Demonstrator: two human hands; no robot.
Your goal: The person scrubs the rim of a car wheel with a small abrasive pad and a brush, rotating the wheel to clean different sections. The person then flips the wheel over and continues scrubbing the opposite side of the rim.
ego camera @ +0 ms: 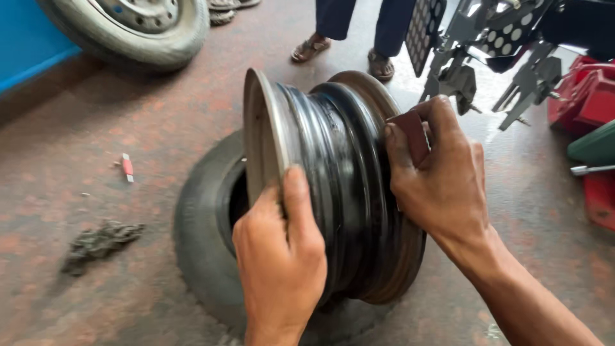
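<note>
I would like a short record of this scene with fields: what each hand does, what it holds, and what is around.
Left hand: grips the near flange of the bare steel wheel rim, thumb on its edge.
Right hand: presses a small reddish-brown abrasive piece against the far flange.
Rim: stands on edge on a tyre lying flat.
Floor: dirty rag, small red and white item.
Background: mounted wheel, a person's sandalled feet, red machine.

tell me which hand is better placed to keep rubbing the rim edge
Likely the right hand: it presses a reddish abrasive piece on the steel rim; the left hand only grips the near flange.
</note>
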